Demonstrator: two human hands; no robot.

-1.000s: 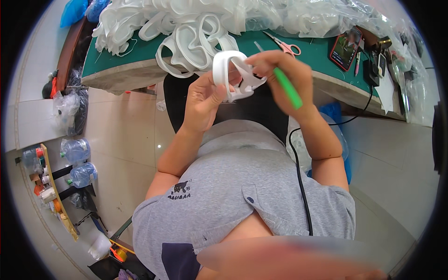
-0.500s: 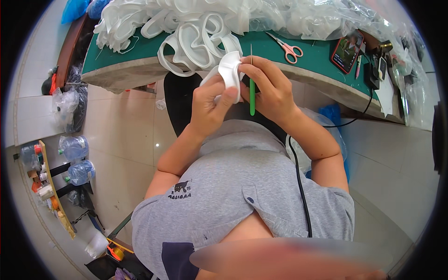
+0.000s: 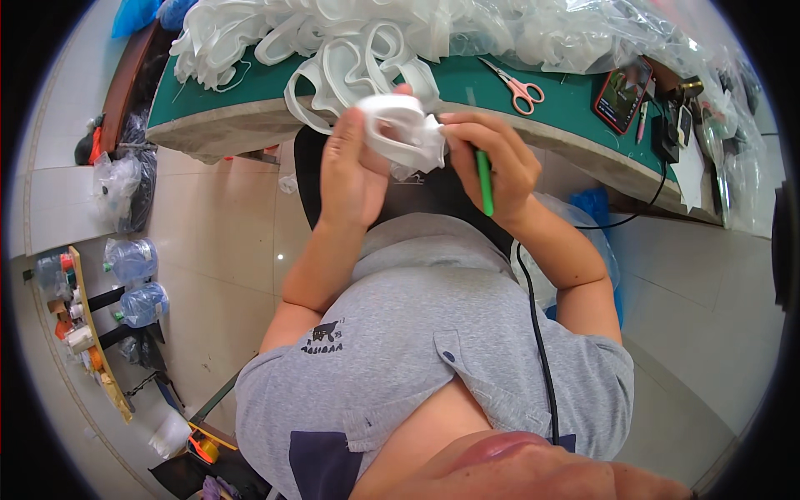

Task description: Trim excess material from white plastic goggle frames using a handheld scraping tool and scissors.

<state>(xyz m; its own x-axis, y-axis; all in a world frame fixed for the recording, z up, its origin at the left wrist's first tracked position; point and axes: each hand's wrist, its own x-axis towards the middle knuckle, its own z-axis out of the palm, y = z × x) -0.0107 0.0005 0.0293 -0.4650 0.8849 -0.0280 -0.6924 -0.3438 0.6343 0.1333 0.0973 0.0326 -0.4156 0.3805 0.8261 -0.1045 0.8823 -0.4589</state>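
Observation:
My left hand [image 3: 354,167] holds up a white fabric loop [image 3: 396,158], its fingers behind the piece and its thumb at the left edge. The loop looks soft and padded, with a crumpled right end. At that end, my right hand [image 3: 497,162] pinches the fabric between thumb and fingertips. The same hand keeps a green-handled awl [image 3: 485,185] against its palm; the thin metal shaft seen earlier is mostly lost in blur now. Both hands are raised above my lap, just before the table edge. More white loops [image 3: 358,71] hang over that edge behind them.
On the green table [image 3: 467,79] lie pink-handled scissors [image 3: 518,90], a phone [image 3: 623,96] and a black adapter [image 3: 664,137] with a cable. Clear plastic bags [image 3: 567,37] heap along the back. Large water bottles [image 3: 142,306] stand by a shelf at the left.
The white loop has turned and opened out towards me. My left hand has rotated more upright, and my right hand has shifted slightly right, tilting the green-handled awl.

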